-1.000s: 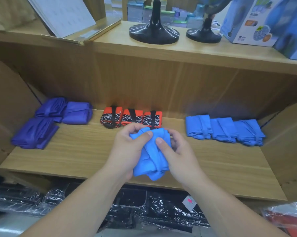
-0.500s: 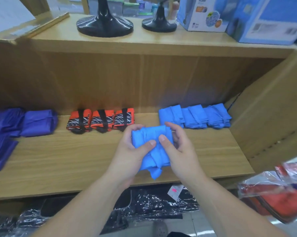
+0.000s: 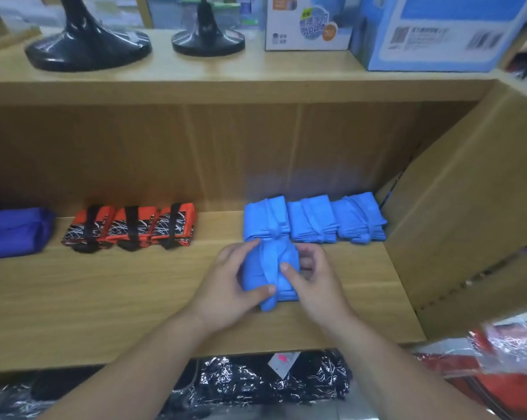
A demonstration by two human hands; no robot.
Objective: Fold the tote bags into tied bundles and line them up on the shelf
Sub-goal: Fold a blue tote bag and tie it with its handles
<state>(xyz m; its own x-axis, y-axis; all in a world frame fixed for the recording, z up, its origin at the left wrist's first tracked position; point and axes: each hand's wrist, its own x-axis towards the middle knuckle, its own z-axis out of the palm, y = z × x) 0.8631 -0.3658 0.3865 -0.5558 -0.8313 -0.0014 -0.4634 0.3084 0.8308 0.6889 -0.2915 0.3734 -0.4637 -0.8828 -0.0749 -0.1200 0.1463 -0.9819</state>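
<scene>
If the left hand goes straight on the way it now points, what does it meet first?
Probably the leftmost blue bundle of the row, directly behind the held bundle that the left hand grips; the gap between them is unclear.

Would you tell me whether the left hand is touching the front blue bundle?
Touching. The head view shows the left hand wrapped round the front blue bundle, thumb pressed on it.

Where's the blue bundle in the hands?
Head view, right of centre: the blue bundle held between left hand and right hand over the shelf, just in front of the blue row.
</scene>
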